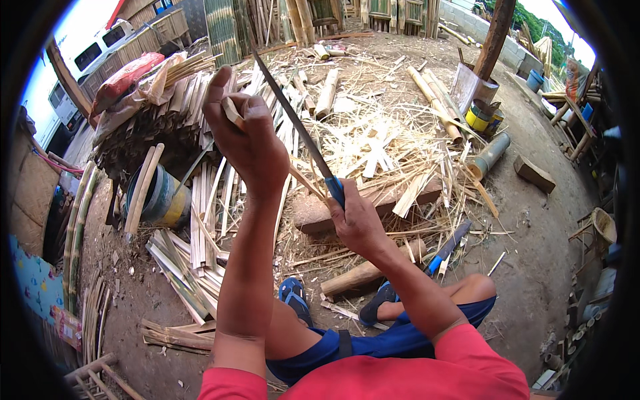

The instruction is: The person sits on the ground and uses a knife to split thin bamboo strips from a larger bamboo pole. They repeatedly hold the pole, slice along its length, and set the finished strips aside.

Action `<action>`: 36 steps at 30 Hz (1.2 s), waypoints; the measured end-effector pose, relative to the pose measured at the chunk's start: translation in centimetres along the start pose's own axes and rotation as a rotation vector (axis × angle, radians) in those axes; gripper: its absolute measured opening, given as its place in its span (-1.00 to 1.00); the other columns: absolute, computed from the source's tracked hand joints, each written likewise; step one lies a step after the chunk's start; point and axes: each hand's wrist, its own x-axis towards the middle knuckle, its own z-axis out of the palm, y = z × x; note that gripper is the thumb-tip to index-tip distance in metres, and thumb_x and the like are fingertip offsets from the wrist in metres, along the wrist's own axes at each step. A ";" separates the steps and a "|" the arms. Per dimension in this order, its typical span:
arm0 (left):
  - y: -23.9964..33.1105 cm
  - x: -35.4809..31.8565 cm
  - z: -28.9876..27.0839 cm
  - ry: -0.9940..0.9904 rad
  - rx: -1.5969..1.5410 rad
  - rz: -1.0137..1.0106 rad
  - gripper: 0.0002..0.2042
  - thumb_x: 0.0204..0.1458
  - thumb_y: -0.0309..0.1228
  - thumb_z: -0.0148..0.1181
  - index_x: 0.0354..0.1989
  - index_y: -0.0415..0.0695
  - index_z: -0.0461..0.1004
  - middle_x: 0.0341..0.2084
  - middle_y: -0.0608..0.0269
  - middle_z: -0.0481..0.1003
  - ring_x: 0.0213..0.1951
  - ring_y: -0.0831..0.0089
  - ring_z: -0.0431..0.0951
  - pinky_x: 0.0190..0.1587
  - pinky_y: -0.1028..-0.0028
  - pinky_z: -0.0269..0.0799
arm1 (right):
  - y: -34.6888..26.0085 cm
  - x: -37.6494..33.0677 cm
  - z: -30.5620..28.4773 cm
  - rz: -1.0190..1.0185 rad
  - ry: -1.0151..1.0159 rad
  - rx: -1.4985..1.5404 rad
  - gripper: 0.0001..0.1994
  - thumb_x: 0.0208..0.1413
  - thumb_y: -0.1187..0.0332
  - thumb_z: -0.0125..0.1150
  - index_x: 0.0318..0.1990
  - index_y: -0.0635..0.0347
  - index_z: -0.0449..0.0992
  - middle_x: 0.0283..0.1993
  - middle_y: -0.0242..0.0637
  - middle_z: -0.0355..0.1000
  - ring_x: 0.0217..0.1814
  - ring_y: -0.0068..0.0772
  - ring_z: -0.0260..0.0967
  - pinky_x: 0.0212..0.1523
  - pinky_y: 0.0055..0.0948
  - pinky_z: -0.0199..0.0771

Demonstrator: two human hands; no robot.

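My left hand [243, 137] is raised in front of me and grips a thin bamboo strip [233, 112] that pokes out above the fingers. My right hand [357, 223] is closed on the blue handle of a long dark knife [293, 120]. Its blade slants up and to the left, passing just right of my left hand. A slim bamboo sliver [303, 179] runs from under my left hand toward the knife handle. Below the hands lies a flat wooden block [373, 200] among bamboo shavings.
Piles of split bamboo slats [193, 260] lie at my left, next to a blue and yellow bucket [163, 197]. A round log [363, 273] and a second blue-handled blade [448, 248] rest by my feet. Bamboo poles [437, 100], cans and a grey tube [490, 155] stand at right.
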 end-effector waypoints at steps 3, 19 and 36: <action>-0.4 -0.5 0.2 -0.017 -0.044 -0.094 -0.45 0.01 -0.45 -0.02 0.26 -0.29 0.25 -0.42 0.41 0.22 -0.44 0.63 0.17 -0.34 0.58 0.22 | 2.8 -0.9 3.3 -0.216 0.251 -0.038 -0.75 0.29 0.27 0.12 -0.05 0.21 0.27 -0.44 0.09 0.46 -0.38 0.14 0.49 -0.40 -0.06 0.43; -3.5 -4.7 -2.1 -0.034 -0.009 -0.163 -0.68 0.10 -0.36 -0.03 -0.08 -0.36 0.25 -0.17 0.19 0.34 -0.48 0.62 0.19 -0.34 0.54 0.17 | 12.6 -3.0 6.1 0.645 -0.378 -0.519 -0.71 0.27 0.23 0.09 -0.03 0.23 0.26 -0.24 0.20 0.52 -0.19 0.32 0.50 -0.18 0.16 0.48; -4.7 -2.8 -4.1 0.179 -0.142 -0.122 -0.41 0.29 -0.26 0.00 0.34 -0.34 -0.02 -0.47 0.26 0.33 -0.58 0.61 0.19 -0.46 0.59 0.20 | 21.9 -12.7 0.8 0.729 0.284 -0.329 -0.71 0.17 0.29 0.12 -0.03 0.23 0.33 -0.31 0.19 0.47 -0.19 0.36 0.44 -0.17 0.13 0.38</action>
